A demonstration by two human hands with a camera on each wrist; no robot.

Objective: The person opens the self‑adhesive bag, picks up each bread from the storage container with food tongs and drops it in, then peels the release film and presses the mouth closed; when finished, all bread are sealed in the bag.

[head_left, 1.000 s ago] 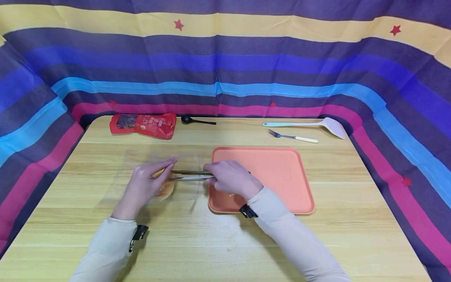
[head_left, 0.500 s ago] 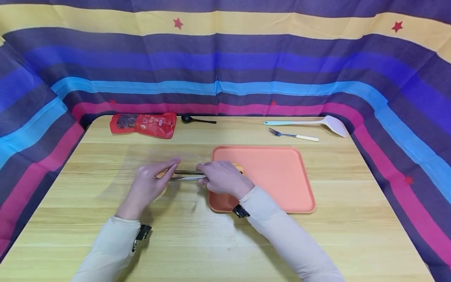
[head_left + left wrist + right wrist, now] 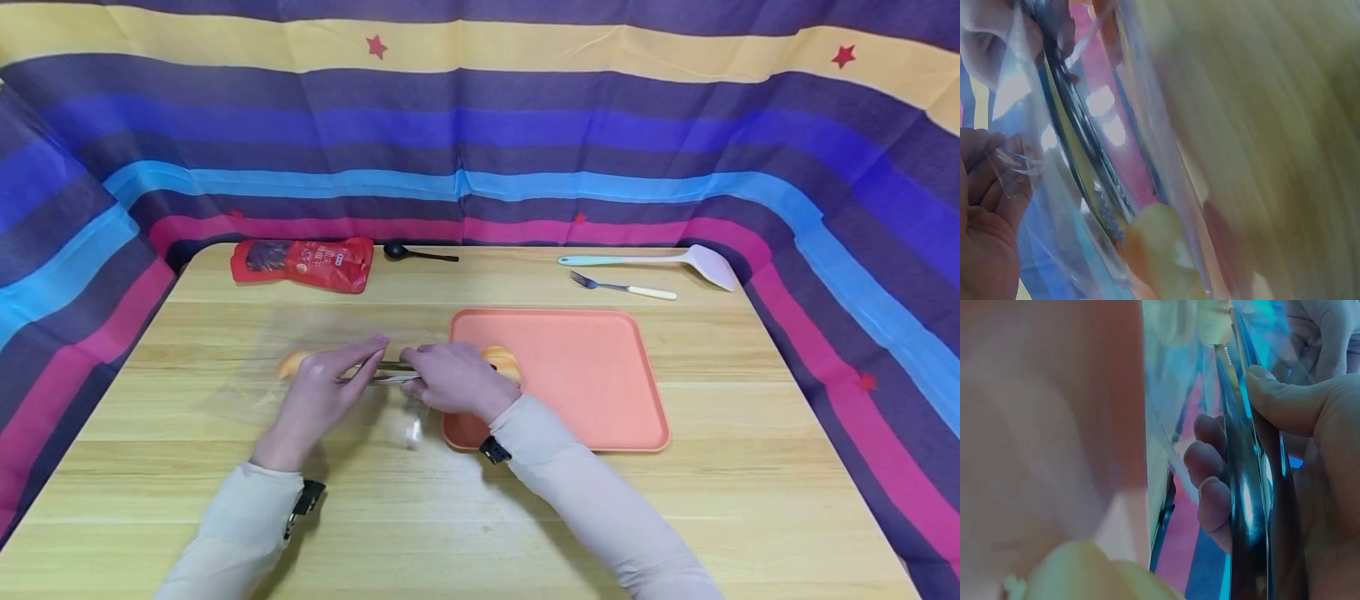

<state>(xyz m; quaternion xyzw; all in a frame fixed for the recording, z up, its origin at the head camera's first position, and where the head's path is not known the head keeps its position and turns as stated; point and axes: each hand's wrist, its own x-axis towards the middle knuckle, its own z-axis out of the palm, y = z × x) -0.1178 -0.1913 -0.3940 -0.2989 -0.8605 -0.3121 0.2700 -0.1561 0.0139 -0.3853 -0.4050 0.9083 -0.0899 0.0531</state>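
Metal tongs (image 3: 393, 372) lie between the two hands, gripped by the right hand (image 3: 457, 379) with thumb on one arm and fingers round the other (image 3: 1247, 506). Their toothed ends reach into a clear plastic bag (image 3: 255, 392), beside a bread roll (image 3: 1163, 250) inside it. The left hand (image 3: 322, 392) pinches the bag's edge between thumb and fingers. Part of the roll (image 3: 291, 364) shows left of that hand. Another roll (image 3: 501, 364) sits on the pink tray (image 3: 585, 383), partly behind the right hand.
At the back left of the wooden table (image 3: 480, 517) lie a red food packet (image 3: 330, 265) and a black spoon (image 3: 420, 254). A pale spatula (image 3: 652, 260) and a fork (image 3: 622, 288) are at the back right. A striped cloth (image 3: 465, 142) stands behind.
The right hand has moved left with the tongs, deeper into the bag, uncovering the roll on the tray. The bagged roll now shows left of the left hand, which has shifted slightly right.
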